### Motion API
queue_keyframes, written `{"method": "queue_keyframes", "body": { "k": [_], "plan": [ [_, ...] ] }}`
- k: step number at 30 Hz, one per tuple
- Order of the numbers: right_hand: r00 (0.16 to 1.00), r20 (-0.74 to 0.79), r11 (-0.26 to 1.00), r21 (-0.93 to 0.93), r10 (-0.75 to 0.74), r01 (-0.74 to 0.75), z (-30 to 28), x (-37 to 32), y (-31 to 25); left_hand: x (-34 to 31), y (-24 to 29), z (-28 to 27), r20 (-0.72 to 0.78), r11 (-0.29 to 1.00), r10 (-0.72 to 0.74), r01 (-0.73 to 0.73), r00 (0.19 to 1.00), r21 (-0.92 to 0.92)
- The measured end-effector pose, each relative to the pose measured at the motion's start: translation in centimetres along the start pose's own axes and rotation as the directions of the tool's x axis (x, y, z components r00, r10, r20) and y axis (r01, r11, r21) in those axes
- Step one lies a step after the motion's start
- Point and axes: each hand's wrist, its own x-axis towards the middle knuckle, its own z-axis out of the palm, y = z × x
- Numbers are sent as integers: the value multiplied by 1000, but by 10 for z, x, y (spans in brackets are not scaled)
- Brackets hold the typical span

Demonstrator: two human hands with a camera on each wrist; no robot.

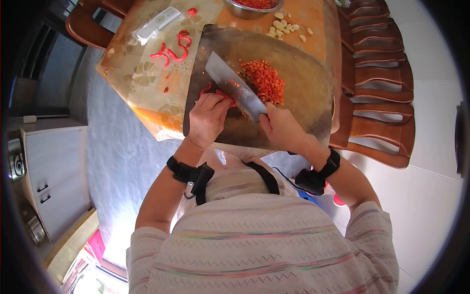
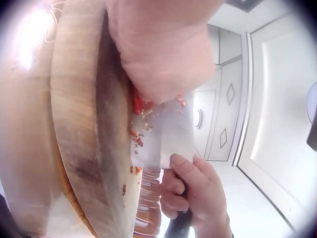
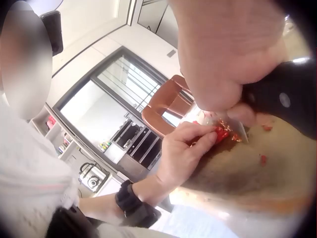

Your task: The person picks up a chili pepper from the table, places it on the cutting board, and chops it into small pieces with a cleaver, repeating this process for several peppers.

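In the head view, my right hand (image 1: 285, 128) grips the black-handled cleaver (image 1: 230, 81), its thumb against the blade near the handle. The blade stands beside my left hand (image 1: 208, 118), which pinches red chili peppers (image 1: 224, 95) against the wooden chopping board (image 1: 306, 98). Just right of the blade lies a heap of chopped chili (image 1: 264, 81). From the right wrist view, the left thumb and fingers close on the red chili (image 3: 221, 135). Chili bits cling to the cleaver's face (image 2: 166, 129) in the left wrist view, where the left fingertips are hidden.
Whole red chilies (image 1: 177, 53) and a clear plastic packet (image 1: 159, 24) lie on the patterned tablecloth (image 1: 132, 81) left of the board. Garlic cloves (image 1: 280, 28) and a metal bowl (image 1: 240, 11) of chopped chili sit beyond it. Wooden chairs (image 1: 377, 93) line the right side.
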Motion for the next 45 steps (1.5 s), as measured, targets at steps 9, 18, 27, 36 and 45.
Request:
{"method": "queue_keyframes", "body": {
  "k": [9, 18, 27, 36, 45],
  "plan": [
    [995, 89, 998, -26, -46, 49, -25, -3, -8, -2, 0, 0, -1, 1000, -22, 22, 1000, -15],
    [998, -48, 998, 42, -45, 47, 2, 4, 0, 0, 3, -2, 11, 999, -49, 49, 999, -19],
    [997, 40, 997, -40, -67, 68, -27, -6, -8, -3, -1, 0, -30, 999, -25, 26, 999, 22],
    [998, 6, 995, -80, -57, 58, 6, 0, -3, -3, 2, -2, 3, 998, -68, 68, 998, -12],
    [999, 29, 998, -46, -29, 31, -15, 0, -2, 0, 4, -8, 32, 996, 27, -30, 999, 86]
  ]
}}
